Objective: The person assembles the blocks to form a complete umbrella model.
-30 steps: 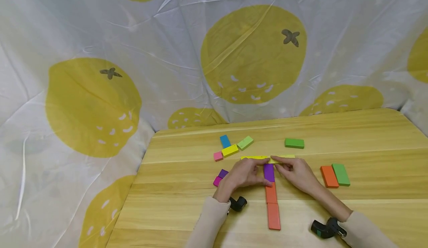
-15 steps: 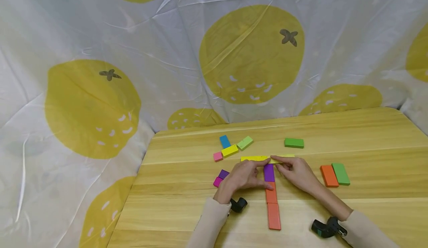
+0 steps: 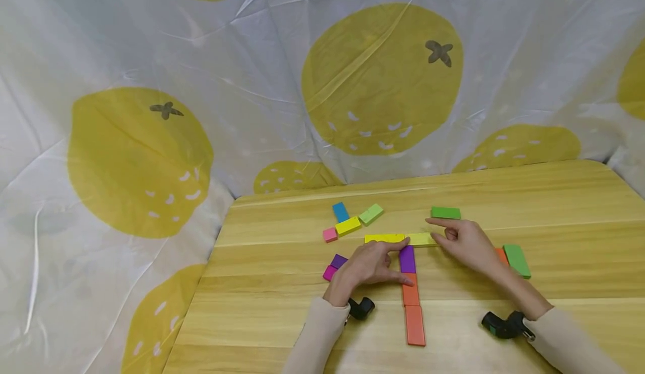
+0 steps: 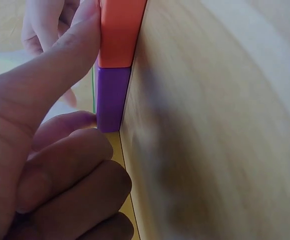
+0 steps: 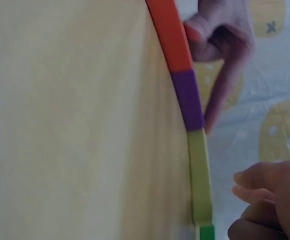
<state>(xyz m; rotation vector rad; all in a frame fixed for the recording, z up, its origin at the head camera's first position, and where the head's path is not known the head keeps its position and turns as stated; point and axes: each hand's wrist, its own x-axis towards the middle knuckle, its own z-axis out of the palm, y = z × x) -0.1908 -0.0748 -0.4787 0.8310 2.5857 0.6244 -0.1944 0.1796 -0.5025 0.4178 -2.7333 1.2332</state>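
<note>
Flat colored blocks lie in a T on the table. A yellow block (image 3: pixel 382 238) and a pale yellow-green block (image 3: pixel 418 239) make the crossbar; a purple block (image 3: pixel 407 260), an orange block (image 3: pixel 410 295) and a red-orange block (image 3: pixel 415 327) form the stem. Over the joint, my left hand (image 3: pixel 367 263) rests its index fingertip near the crossbar and its thumb tip on the orange block, the other fingers curled. My right hand (image 3: pixel 467 245) is at the crossbar's right end, thumb and index finger apart, nothing between them; the right wrist view shows it off the blocks.
Blue (image 3: pixel 340 211), yellow (image 3: pixel 348 227), light green (image 3: pixel 371 214) and pink (image 3: pixel 330 235) blocks lie back left. Dark purple (image 3: pixel 339 261) and magenta (image 3: pixel 330 273) blocks sit beside my left hand. Green blocks (image 3: pixel 445 213) (image 3: pixel 517 261) and a partly hidden orange-red block (image 3: pixel 501 255) lie right.
My right hand has let go of the pale yellow-green block and moved right and slightly back, its thumb and index finger spreading. My left hand stays nearly still over the stem.
</note>
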